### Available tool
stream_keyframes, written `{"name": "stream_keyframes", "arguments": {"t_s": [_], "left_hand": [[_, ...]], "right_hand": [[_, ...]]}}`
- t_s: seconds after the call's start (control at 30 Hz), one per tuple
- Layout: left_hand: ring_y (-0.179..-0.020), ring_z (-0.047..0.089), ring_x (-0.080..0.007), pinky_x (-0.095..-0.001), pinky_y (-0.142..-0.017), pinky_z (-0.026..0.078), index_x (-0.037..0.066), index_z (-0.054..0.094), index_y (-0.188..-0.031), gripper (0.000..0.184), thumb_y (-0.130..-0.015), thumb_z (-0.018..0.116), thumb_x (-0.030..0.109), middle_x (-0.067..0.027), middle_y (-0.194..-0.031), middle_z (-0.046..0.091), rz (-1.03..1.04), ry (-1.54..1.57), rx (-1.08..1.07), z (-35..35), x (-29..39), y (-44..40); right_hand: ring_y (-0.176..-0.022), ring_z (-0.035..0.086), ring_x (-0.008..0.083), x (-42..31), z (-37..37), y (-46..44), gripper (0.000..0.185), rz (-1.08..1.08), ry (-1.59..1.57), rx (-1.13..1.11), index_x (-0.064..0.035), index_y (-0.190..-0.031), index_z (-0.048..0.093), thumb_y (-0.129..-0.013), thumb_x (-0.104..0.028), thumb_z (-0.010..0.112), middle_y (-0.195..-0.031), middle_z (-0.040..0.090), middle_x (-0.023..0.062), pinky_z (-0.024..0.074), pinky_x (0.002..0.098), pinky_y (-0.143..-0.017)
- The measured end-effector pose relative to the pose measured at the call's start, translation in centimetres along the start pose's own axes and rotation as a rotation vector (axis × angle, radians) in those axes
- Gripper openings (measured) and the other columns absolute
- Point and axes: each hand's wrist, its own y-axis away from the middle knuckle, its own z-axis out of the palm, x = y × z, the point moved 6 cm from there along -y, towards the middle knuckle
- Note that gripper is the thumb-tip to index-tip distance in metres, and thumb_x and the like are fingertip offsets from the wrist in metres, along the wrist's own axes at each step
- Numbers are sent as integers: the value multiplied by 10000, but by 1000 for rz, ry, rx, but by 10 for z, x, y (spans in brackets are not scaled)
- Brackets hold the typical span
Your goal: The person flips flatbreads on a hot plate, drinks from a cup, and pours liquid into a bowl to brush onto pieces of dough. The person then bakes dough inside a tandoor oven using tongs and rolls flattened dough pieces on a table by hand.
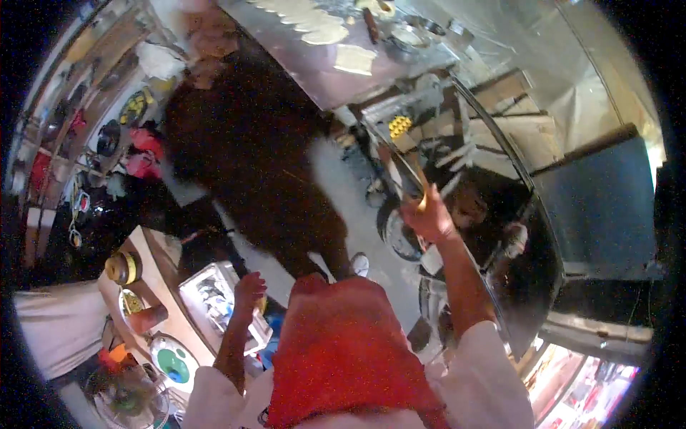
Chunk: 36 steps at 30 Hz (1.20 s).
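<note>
My right hand (pixel 429 217) is closed around the near end of a long thin stick-like tool (pixel 409 170), which slants away to the upper left. Its exact kind is blurred. Beside that hand, a large dark round vessel (pixel 493 275) has a pale brownish piece (pixel 514 239) at its inner side. Low on the left, my left hand (pixel 250 288) hangs with loosely bent fingers and nothing visible in it. Near it stands an open white box (pixel 209 297) with small items inside.
A metal table (pixel 332 79) at the top carries flat dough pieces (pixel 304 20). A person in dark clothing (pixel 250 150) stands ahead, beside it. On the left, a wooden counter (pixel 146 247) holds a yellow-and-black round container (pixel 123 269). A blue panel (pixel 600 207) rises at right.
</note>
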Motion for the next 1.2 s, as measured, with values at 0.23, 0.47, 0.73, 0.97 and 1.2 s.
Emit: {"name": "stream_keyframes", "arguments": {"t_s": [0.23,0.47,0.73,0.97,1.2], "left_hand": [[-919,605,-132,-271,-800,464,67,592,-1125,302,-853,642,188,-46,-1011,646,309,-257,236,34,226,-28],[-1046,489,-195,-379,-874,405,141,510,-1226,368,-861,501,98,-71,-1153,527,1349,-363,24,118,505,22],[-1209,316,-255,-473,-997,236,201,455,-1298,448,-863,544,258,-57,-1319,340,1676,-225,-490,169,611,15],[-1180,349,-247,-467,-987,253,189,462,-1285,424,-872,519,261,-61,-1279,375,1609,-193,-656,118,660,-77],[-1151,383,-238,-461,-977,270,177,469,-1273,402,-881,494,264,-65,-1239,410,1548,-94,-839,71,714,-156]], "right_hand": [[-716,577,130,-162,181,39,218,-670,579,195,-23,-1052,627,-845,-89,639,-870,628,22,486,278,-640],[-725,619,170,-287,329,226,170,-1729,450,-9,-32,-999,632,-847,-88,579,-875,648,74,528,328,-661],[-763,621,188,-321,442,201,243,-1828,1174,-344,-81,-1079,580,-844,-137,607,-951,617,82,524,336,-651],[-762,618,192,-320,504,115,248,-1800,1298,-227,-71,-1073,581,-835,-125,623,-950,618,93,518,332,-644],[-761,615,196,-317,550,81,254,-1758,1389,113,-61,-1068,582,-825,-113,638,-949,619,105,512,329,-637]]}}
